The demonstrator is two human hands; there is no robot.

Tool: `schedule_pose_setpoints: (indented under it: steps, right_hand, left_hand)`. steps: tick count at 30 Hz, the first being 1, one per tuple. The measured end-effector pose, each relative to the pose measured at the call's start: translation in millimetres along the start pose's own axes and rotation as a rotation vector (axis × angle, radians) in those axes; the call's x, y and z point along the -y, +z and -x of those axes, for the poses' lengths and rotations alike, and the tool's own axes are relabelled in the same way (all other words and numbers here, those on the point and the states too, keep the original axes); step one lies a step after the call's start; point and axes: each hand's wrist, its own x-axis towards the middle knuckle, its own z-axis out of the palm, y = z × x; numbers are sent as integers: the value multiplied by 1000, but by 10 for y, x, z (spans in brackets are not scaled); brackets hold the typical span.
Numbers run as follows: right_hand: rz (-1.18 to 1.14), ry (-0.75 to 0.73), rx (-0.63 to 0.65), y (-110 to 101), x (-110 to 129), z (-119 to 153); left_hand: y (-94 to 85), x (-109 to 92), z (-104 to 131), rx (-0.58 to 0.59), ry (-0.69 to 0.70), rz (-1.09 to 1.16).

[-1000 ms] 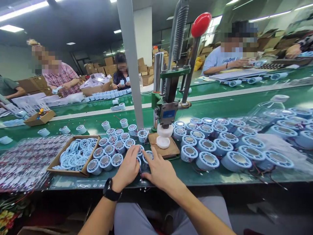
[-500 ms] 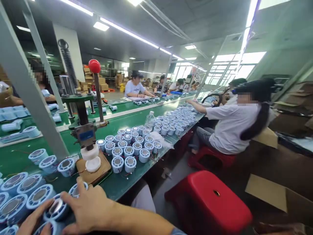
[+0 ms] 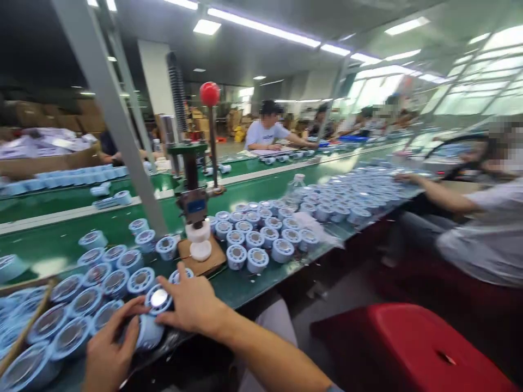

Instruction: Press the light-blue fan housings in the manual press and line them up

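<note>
Rows of light blue round housings [image 3: 115, 283] with grey discs on top stand on the green bench around my hands. My right hand [image 3: 196, 302] has its thumb and forefinger around a light blue housing with a shiny disc [image 3: 158, 298]. From the left, the curled fingers of my left hand [image 3: 109, 345] reach the same housing's edge. Below it, another light blue housing [image 3: 149, 332] shows its side between my hands, close to my left thumb. A hand press [image 3: 196, 204] with a red ball knob stands beyond, its white pad above a white round seat [image 3: 200, 250].
More housings [image 3: 257, 239] fill the bench right of the press, with a plastic bottle [image 3: 297, 188] and a clear bag [image 3: 316, 226]. A slanted grey post [image 3: 118, 120] rises at left. A red stool [image 3: 433, 343] stands lower right. Co-workers sit along the line.
My view has swung left, so the press and bench appear further right. Both hands remain at the housing with the shiny disc, and more of my left hand shows.
</note>
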Motion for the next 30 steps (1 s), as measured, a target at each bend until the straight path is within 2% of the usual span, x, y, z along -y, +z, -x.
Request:
schedule_pose_setpoints:
  steps: [4,7,10,14,17,21,23,30]
  right_hand:
    - [48,10,-23,-2,50,-8]
    - [92,31,-9,8,66,52]
    - [118,46,10,1,89,82]
    - [101,30,41,-3,149,6]
    - [99,13,35,14,177,-37]
    - [113,-40,13,18,126,41]
    - [126,-82,28,-3,79,112]
    - [147,-186,26,-19,-25,218]
  left_hand:
    - [0,-252,10,-23,-28,-28]
    - [38,-346,1,-51,-22,-65]
    - [6,-326,-18,0,14,-43]
    - [-73,-238,-38,59,165,17]
    - [-78,-216,-18,52,207,28]
    - [-10,-227,21,-37,117,-43]
    - [36,-224,17,-46,106,-72]
    - [285,-156,-169,-72,197,-139]
